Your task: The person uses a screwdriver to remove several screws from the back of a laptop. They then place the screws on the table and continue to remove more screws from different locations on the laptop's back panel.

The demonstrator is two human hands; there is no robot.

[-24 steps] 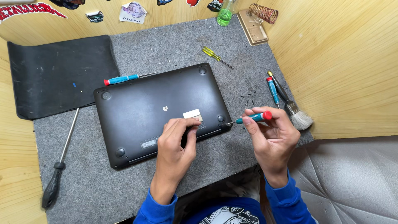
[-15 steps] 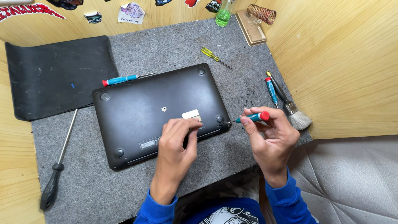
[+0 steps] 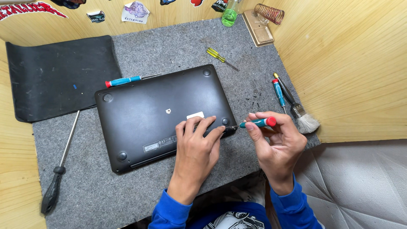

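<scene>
Two hands at laptop [image 3: 148, 114] rt edge: left hand [image 3: 197, 144] flat, right hand [image 3: 275, 144] w/ screwdriver [image 3: 256, 123].

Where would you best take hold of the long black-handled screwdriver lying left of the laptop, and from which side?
Grip the thick black handle at the long screwdriver's near end, probably coming from above. It lies flat on the grey mat, and the thin steel shaft offers little to hold.

The left hand [image 3: 197, 148] covers the laptop's [image 3: 144, 114] near right edge, so the small screwdriver's [image 3: 256, 123] tip is hidden there. The green bottle [image 3: 229, 16] and wall stickers [image 3: 135, 11] are cut off by the top edge. The label print is too small to tell.
</scene>
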